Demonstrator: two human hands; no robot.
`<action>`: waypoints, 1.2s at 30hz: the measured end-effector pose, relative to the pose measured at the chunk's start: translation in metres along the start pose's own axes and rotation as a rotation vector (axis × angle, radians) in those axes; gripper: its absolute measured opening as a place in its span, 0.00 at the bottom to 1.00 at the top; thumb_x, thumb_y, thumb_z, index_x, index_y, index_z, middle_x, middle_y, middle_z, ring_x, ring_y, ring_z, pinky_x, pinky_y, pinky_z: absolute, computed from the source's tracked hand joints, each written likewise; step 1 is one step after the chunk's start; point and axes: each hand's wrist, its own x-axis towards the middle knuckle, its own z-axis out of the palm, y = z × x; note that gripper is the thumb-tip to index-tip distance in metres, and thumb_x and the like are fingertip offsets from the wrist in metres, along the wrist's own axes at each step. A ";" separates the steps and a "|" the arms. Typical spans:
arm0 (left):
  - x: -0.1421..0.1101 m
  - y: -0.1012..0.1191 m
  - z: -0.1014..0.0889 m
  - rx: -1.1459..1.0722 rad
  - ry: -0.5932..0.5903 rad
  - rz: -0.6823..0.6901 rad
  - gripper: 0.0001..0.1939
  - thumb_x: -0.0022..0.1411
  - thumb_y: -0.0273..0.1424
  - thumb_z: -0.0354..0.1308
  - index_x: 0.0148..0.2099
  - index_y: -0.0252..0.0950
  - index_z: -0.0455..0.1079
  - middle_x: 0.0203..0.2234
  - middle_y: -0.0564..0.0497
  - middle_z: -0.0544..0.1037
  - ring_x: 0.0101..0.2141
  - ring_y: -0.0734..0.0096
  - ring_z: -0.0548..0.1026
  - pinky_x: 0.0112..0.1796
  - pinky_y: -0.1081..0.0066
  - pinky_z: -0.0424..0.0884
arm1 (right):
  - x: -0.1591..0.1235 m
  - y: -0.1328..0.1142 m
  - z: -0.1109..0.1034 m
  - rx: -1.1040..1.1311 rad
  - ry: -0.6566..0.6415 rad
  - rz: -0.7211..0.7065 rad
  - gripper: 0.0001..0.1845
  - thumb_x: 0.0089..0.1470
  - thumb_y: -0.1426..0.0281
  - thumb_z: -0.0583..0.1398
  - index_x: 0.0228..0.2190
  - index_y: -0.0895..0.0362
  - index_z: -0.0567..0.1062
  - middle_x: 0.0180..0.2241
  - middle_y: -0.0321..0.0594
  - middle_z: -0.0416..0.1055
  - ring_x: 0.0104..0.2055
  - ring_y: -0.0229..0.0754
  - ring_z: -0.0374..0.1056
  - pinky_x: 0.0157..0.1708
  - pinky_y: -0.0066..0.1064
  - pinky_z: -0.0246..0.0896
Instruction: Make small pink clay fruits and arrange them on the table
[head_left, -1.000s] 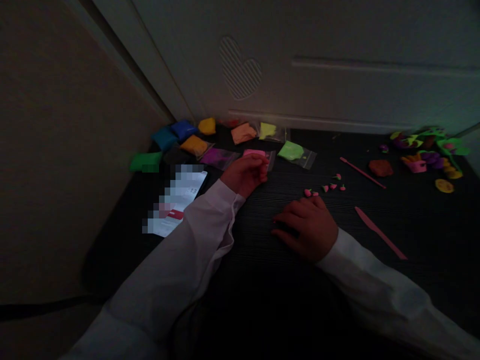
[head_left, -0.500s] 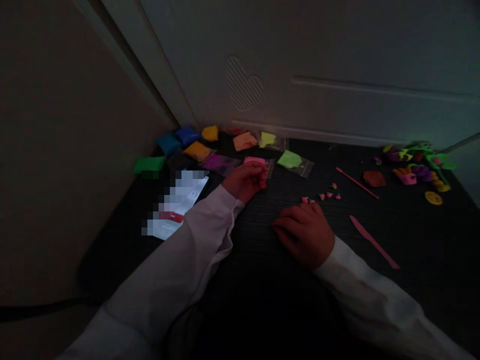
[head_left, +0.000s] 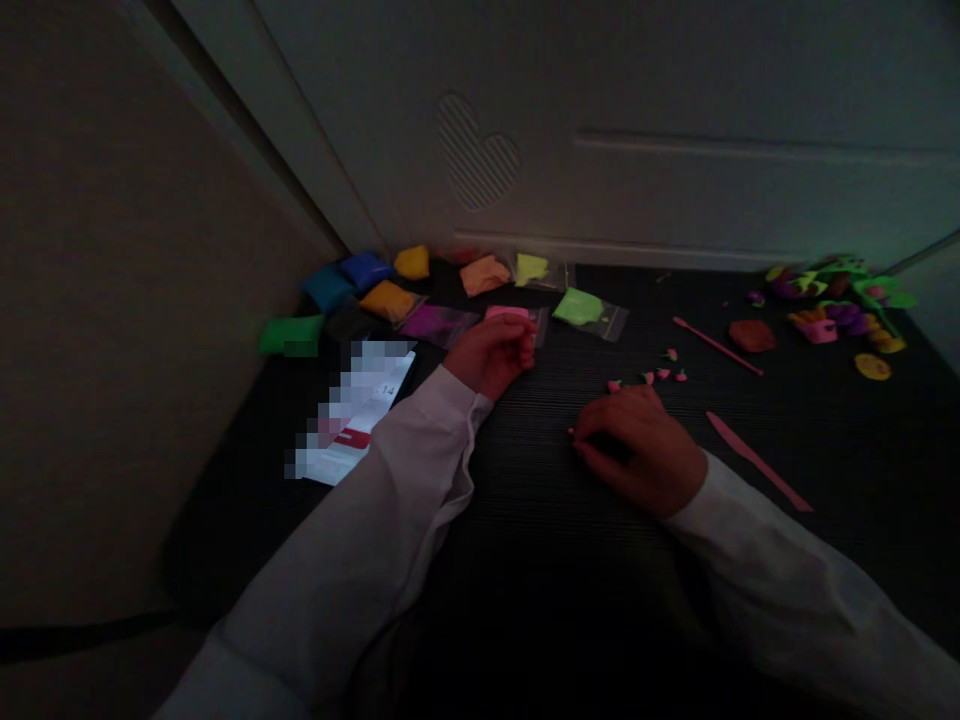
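My left hand [head_left: 493,352] rests with curled fingers in front of the bag of pink clay [head_left: 507,313]. What those fingers hold, if anything, is hidden. Lower and to the right, my right hand [head_left: 641,440] has thumb and fingertips pinched together over the dark table. A tiny pink bit of clay [head_left: 571,432] shows at its fingertips. Just beyond the knuckles lie several small pink clay pieces with green tops [head_left: 663,374]. To the right of this hand is a pink plastic modelling knife [head_left: 757,460].
A lit phone [head_left: 356,425] lies left of my left forearm. Clay bags, including a light green one [head_left: 581,307], line the back. Rightward are a thin pink tool [head_left: 718,345], a reddish-brown lump [head_left: 751,335], a yellow disc [head_left: 873,366] and colourful clay figures [head_left: 817,325]. A white panel [head_left: 637,190] stands behind.
My right hand has shifted a little to the right, and its fingers and thumb now form a rounder pinch. My left hand stays in place. The camera view has tilted slightly.
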 end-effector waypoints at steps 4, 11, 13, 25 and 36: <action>-0.002 0.001 0.002 0.011 0.008 -0.012 0.03 0.46 0.24 0.51 0.27 0.31 0.66 0.16 0.53 0.65 0.21 0.79 0.65 0.23 0.76 0.60 | 0.000 -0.001 -0.007 0.115 0.032 -0.034 0.05 0.45 0.75 0.57 0.29 0.57 0.68 0.29 0.37 0.70 0.34 0.37 0.64 0.41 0.36 0.54; -0.002 0.002 0.002 0.018 0.010 -0.017 0.04 0.46 0.24 0.51 0.27 0.31 0.66 0.17 0.54 0.65 0.20 0.79 0.64 0.23 0.75 0.60 | -0.002 -0.007 -0.016 0.242 0.108 0.074 0.05 0.45 0.75 0.57 0.29 0.57 0.68 0.28 0.35 0.70 0.30 0.34 0.65 0.39 0.32 0.60; -0.002 0.002 0.001 0.006 0.001 -0.024 0.04 0.45 0.24 0.51 0.27 0.31 0.66 0.16 0.54 0.65 0.20 0.79 0.64 0.23 0.75 0.60 | -0.003 -0.006 -0.016 0.235 0.102 0.099 0.08 0.46 0.74 0.57 0.33 0.56 0.69 0.29 0.35 0.71 0.30 0.33 0.66 0.40 0.31 0.60; 0.001 0.000 -0.003 0.011 0.011 -0.020 0.04 0.45 0.23 0.53 0.28 0.31 0.67 0.16 0.53 0.66 0.21 0.78 0.65 0.23 0.76 0.60 | 0.004 0.006 -0.011 0.130 0.161 0.110 0.07 0.46 0.65 0.58 0.26 0.56 0.69 0.25 0.37 0.69 0.29 0.36 0.64 0.31 0.30 0.60; 0.000 -0.002 0.001 0.064 0.015 0.002 0.03 0.45 0.24 0.52 0.27 0.31 0.65 0.15 0.55 0.65 0.20 0.81 0.64 0.23 0.77 0.59 | 0.008 0.009 0.003 0.076 0.151 0.018 0.08 0.50 0.67 0.54 0.28 0.58 0.70 0.27 0.40 0.69 0.32 0.37 0.64 0.34 0.31 0.60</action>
